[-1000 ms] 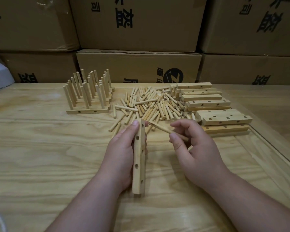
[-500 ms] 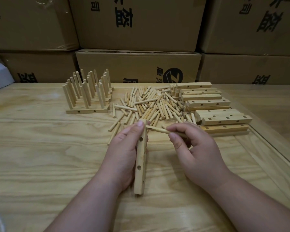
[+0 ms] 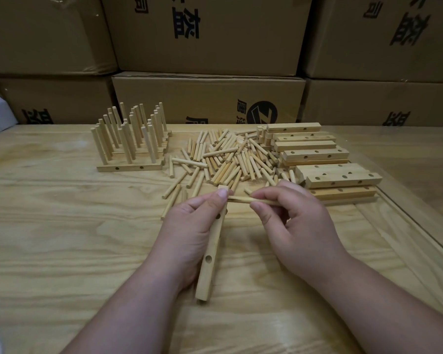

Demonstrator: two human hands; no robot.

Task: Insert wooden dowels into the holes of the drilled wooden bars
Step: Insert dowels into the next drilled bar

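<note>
Now the left hand holds a drilled bar on edge while the right hand pinches a dowel at its top hole, needing a straight push sideways.

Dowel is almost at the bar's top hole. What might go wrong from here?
1. The left hand's thumb sits at the drilled bar's far end, right where the dowel tip is; it may hide the hole, so the dowel could miss.
2. The right hand brings the dowel in at a slant, so it may jam.
3. Loose dowels lie just beyond and could get knocked.
</note>
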